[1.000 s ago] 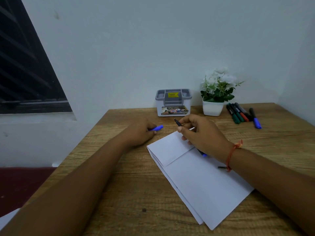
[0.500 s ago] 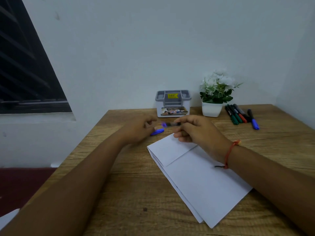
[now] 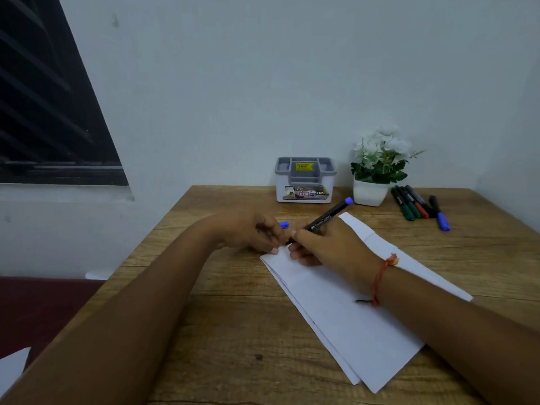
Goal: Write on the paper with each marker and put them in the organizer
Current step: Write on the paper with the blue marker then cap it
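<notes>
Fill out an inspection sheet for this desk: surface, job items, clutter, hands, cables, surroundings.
Surface: wooden table, with folded paper flat on it.
Job's things: blue marker tilted, tip down at the paper's far corner; organizer by the wall; spare markers lying at the far right.
Clutter: potted plant.
Hands: left hand holds blue cap; right hand grips the blue marker.
Cables: nothing seen.
Surroundings: pale wall, louvred window at left.
</notes>
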Demonstrator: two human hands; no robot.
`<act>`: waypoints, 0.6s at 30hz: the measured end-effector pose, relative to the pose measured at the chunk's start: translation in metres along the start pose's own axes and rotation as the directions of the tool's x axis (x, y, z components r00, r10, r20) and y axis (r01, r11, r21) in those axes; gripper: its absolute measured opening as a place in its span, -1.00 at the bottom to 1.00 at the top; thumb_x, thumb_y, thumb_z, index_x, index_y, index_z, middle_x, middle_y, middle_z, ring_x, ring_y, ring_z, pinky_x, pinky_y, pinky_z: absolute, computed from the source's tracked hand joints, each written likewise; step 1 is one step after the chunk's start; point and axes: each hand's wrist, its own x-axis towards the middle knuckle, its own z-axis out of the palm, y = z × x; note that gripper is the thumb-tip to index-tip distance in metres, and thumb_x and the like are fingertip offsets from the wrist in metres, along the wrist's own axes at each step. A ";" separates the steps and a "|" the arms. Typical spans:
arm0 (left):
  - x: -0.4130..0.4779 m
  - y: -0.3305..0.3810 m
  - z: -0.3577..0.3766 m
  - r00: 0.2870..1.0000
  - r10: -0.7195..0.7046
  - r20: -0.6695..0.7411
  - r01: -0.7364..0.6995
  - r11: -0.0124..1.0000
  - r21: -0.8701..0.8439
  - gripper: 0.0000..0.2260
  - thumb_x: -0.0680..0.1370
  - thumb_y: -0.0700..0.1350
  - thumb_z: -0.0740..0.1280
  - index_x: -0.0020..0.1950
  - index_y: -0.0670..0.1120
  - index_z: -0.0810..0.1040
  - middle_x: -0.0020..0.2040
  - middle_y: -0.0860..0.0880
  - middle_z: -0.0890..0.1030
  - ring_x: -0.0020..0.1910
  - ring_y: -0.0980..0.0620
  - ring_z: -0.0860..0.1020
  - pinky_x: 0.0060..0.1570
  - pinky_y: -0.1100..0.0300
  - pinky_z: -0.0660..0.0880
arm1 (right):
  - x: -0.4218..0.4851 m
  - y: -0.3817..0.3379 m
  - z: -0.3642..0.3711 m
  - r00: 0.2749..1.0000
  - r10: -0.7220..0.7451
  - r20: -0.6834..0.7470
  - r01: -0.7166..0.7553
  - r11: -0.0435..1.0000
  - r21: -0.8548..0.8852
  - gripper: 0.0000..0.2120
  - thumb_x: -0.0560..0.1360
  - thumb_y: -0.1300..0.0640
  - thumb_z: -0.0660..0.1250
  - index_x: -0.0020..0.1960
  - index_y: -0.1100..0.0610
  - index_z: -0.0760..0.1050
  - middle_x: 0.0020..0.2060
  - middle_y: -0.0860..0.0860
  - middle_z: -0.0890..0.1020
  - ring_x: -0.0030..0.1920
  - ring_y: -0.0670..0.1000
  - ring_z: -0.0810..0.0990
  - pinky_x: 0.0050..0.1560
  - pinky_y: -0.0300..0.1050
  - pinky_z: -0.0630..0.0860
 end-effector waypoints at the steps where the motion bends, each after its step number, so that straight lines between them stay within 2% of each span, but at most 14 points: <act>1: 0.000 -0.001 0.000 1.000 -0.001 0.003 0.001 1.000 0.009 -0.76 0.45 -0.25 0.49 0.07 0.00 0.66 -0.08 0.08 0.68 -0.15 0.25 0.58 -0.13 0.40 0.47 | 0.000 0.001 0.000 1.000 -0.022 0.007 0.022 0.999 -0.050 -0.86 0.57 0.21 0.34 0.00 0.26 0.64 -0.20 0.15 0.74 -0.18 0.02 0.76 -0.09 -0.05 0.67; 5: 0.000 -0.004 0.000 1.000 0.000 0.026 0.001 1.000 -0.026 -0.76 0.45 -0.29 0.48 0.04 -0.03 0.67 -0.10 0.04 0.69 -0.11 0.17 0.60 -0.04 0.31 0.52 | 0.001 0.000 -0.001 0.993 -0.108 0.054 0.118 0.964 -0.237 -0.92 0.50 0.26 0.40 -0.03 0.20 0.66 -0.23 0.14 0.75 -0.15 0.13 0.76 -0.07 0.04 0.69; 8: 0.000 -0.003 0.000 0.999 0.008 0.033 -0.007 1.000 -0.029 -0.76 0.46 -0.32 0.43 -0.11 0.05 0.66 -0.27 0.15 0.65 -0.26 0.24 0.56 -0.16 0.33 0.47 | 0.003 -0.004 0.004 0.984 -0.160 0.075 0.175 0.940 -0.291 -0.93 0.45 0.25 0.46 -0.10 0.12 0.70 -0.25 0.12 0.75 -0.17 0.11 0.74 -0.02 0.10 0.69; 11: 0.001 -0.004 0.000 1.000 0.006 0.018 -0.005 1.000 -0.025 -0.70 0.46 -0.37 0.39 -0.22 0.06 0.62 -0.35 0.17 0.62 -0.33 0.26 0.53 -0.18 0.30 0.44 | 0.005 -0.006 0.009 0.976 -0.183 0.115 0.210 0.927 -0.312 -0.92 0.42 0.25 0.46 -0.15 0.12 0.70 -0.26 0.11 0.74 -0.16 0.09 0.73 0.04 0.14 0.66; 13: 0.002 -0.006 0.000 0.999 0.004 0.035 -0.003 0.999 -0.040 -0.69 0.47 -0.39 0.37 -0.19 0.05 0.63 -0.32 0.16 0.64 -0.29 0.24 0.55 -0.16 0.28 0.45 | 0.007 -0.004 0.009 0.978 -0.175 0.114 0.202 0.930 -0.308 -0.92 0.43 0.26 0.43 -0.14 0.14 0.70 -0.24 0.11 0.74 -0.15 0.07 0.72 0.06 0.12 0.65; 16: 0.003 -0.008 -0.002 0.998 -0.001 0.061 0.004 0.999 -0.054 -0.73 0.49 -0.38 0.37 0.01 -0.03 0.66 -0.14 0.04 0.68 -0.16 0.16 0.59 -0.07 0.24 0.50 | 0.007 0.001 0.009 0.986 -0.123 0.110 0.149 0.949 -0.277 -0.92 0.45 0.24 0.42 -0.13 0.14 0.70 -0.25 0.11 0.74 -0.19 0.02 0.72 0.07 0.10 0.66; 18: 0.003 -0.008 -0.004 0.997 -0.006 0.074 0.011 0.998 -0.064 -0.72 0.49 -0.39 0.36 0.10 -0.10 0.65 -0.09 0.00 0.68 -0.16 0.17 0.59 -0.08 0.27 0.50 | 0.008 0.005 0.010 0.990 -0.100 0.100 0.122 0.961 -0.248 -0.92 0.45 0.22 0.43 -0.11 0.14 0.70 -0.25 0.11 0.74 -0.20 0.01 0.71 0.06 0.09 0.66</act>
